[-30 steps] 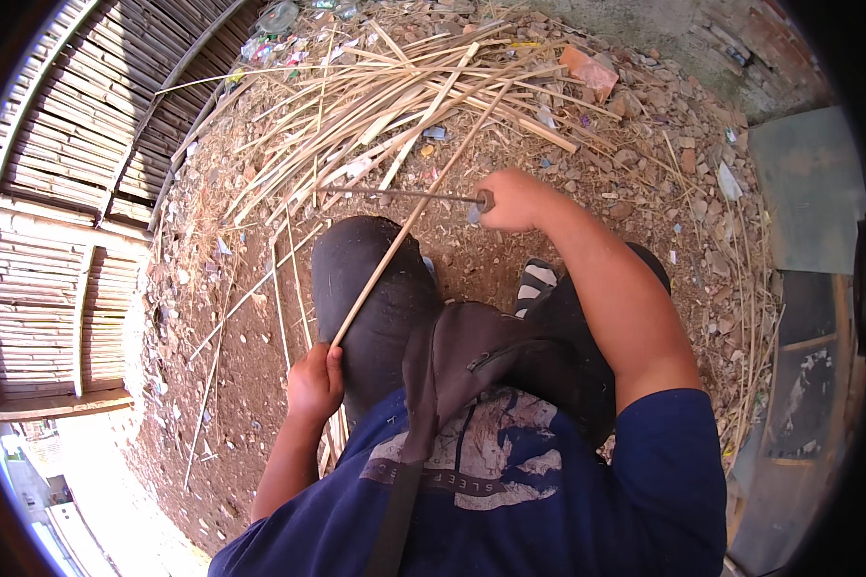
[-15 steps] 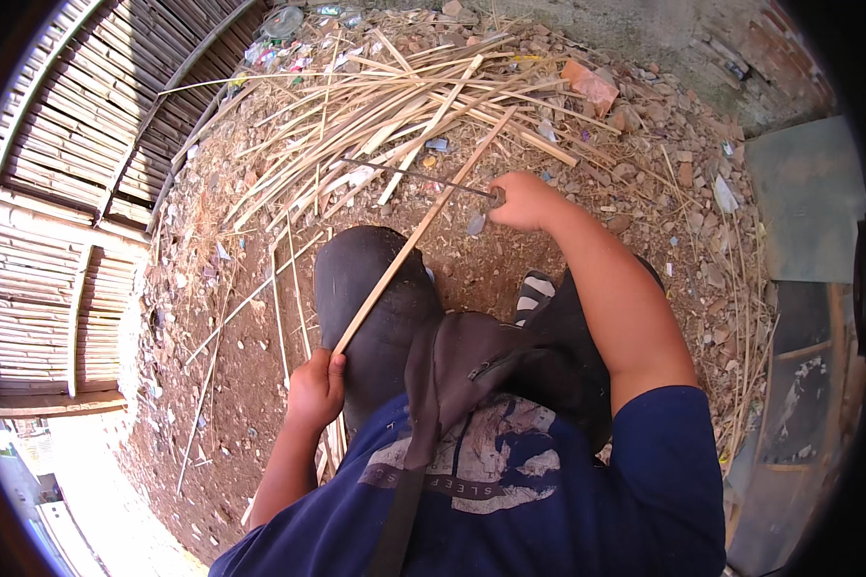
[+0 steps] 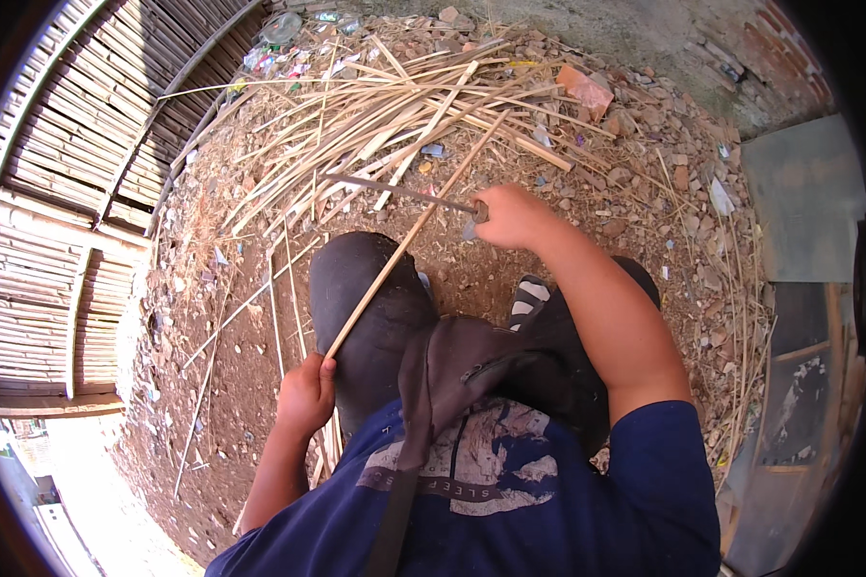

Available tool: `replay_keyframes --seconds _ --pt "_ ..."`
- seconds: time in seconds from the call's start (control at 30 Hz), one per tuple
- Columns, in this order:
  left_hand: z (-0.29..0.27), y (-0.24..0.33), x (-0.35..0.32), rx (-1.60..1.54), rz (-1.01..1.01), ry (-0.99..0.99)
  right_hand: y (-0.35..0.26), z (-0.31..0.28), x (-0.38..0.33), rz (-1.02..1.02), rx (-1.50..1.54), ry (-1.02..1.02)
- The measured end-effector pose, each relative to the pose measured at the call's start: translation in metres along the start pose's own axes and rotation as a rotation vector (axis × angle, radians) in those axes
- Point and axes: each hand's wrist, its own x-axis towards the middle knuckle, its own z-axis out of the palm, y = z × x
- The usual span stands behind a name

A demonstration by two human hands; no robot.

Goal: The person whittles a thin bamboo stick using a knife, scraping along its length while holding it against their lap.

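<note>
Left bare hand (image 3: 306,394) closed around near end of long, pale, narrow bamboo-like strip (image 3: 401,255), held slanted across dark-trousered left knee (image 3: 356,274). Strip crossed by long, thin, dark metal blade (image 3: 385,188), handle clamped in right bare hand (image 3: 513,216); crossing shifted slightly toward left hand since half-second ago, small advance along strip suggested.

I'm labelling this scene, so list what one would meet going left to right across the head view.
Slatted wall → left hand → held stick → right hand → orange block → white scrap → grey sheet.
</note>
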Motion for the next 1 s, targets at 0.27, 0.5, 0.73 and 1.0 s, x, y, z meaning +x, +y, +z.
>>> replay_keyframes --seconds 0.27,0.5,0.73,1.0 --pt "-0.001 -0.004 0.012 -0.133 0.039 -0.022 0.024 -0.002 0.012 -0.032 0.035 -0.084" --pt "0.0 -0.008 0.003 -0.009 0.006 -0.032 -0.012 -0.01 -0.01 -0.046 -0.06 -0.084" --pt "-0.006 -0.006 0.007 -0.033 0.048 -0.012 0.014 0.005 0.002 -0.025 0.006 0.006" --pt "-0.016 0.002 0.012 -0.034 0.02 -0.041 0.096 0.008 0.027 0.193 0.112 0.215"
